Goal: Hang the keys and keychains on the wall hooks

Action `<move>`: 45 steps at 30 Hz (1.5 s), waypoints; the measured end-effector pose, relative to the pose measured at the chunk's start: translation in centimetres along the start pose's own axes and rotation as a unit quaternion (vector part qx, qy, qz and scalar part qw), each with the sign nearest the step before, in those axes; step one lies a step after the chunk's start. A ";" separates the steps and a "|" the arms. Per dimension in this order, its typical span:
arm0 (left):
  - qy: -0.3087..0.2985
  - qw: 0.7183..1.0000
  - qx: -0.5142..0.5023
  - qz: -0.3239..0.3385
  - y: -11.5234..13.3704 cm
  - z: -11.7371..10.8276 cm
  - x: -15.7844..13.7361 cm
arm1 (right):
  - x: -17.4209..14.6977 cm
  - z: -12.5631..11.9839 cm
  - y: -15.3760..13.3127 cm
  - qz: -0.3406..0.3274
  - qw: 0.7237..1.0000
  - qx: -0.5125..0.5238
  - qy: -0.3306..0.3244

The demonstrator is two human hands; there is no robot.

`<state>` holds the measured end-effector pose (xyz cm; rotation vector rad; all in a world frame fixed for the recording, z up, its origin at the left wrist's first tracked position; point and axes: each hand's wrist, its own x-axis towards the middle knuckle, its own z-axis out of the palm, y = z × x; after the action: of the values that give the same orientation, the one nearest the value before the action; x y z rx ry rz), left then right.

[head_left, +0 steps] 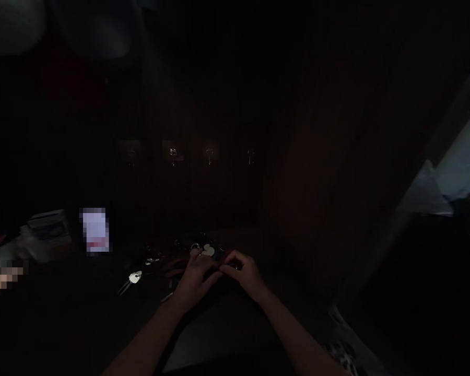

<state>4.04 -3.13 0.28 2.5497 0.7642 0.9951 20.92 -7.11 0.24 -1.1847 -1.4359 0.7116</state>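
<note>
The scene is very dark. My left hand (197,275) is over a cluttered heap on the surface, its fingers curled and its thumb reaching toward the right hand. Facing it, my right hand (247,272) has thumb and fingertips pinched together. Whatever lies between the fingertips of both hands is too dark to name. Just beyond my left fingers are a metal ring (195,246) and pale round pieces (209,250). Left of that hand, a bright bunch of keys (134,277) rests on the surface, with small dark and reddish items between.
Several small metal hooks or keys (173,152) line the dark back panel. To the left stand a box (50,230) and a glowing, pixelated rectangle (96,230). A dark upright panel (321,172) rises on the right, with a pale plastic-like sheet (426,192) beyond it.
</note>
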 end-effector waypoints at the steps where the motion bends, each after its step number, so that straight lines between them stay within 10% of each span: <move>1: 0.001 1.000 -0.011 -0.001 0.1 0.0 0.1 | 0.0 0.0 0.0 0.006 1.000 0.009 0.000; 9: 0.071 0.990 -0.058 -0.109 0.0 0.2 0.4 | 0.4 0.4 -0.1 0.092 0.979 0.182 -0.005; 18: 0.036 0.977 -0.146 -0.152 0.6 0.0 0.4 | 0.4 0.5 -0.6 0.067 0.987 0.144 -0.036; 27: 0.002 0.924 -0.326 -0.201 1.3 -0.6 0.3 | 1.7 0.5 -1.8 0.038 0.979 0.167 0.107; 45: -0.052 0.717 -0.617 -0.320 0.6 -1.1 0.6 | 4.4 -1.3 -1.1 0.079 0.929 0.301 0.202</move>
<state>3.84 -3.15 1.64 1.0293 0.5473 0.6885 22.21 -3.59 3.11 -0.8911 -0.7033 0.8793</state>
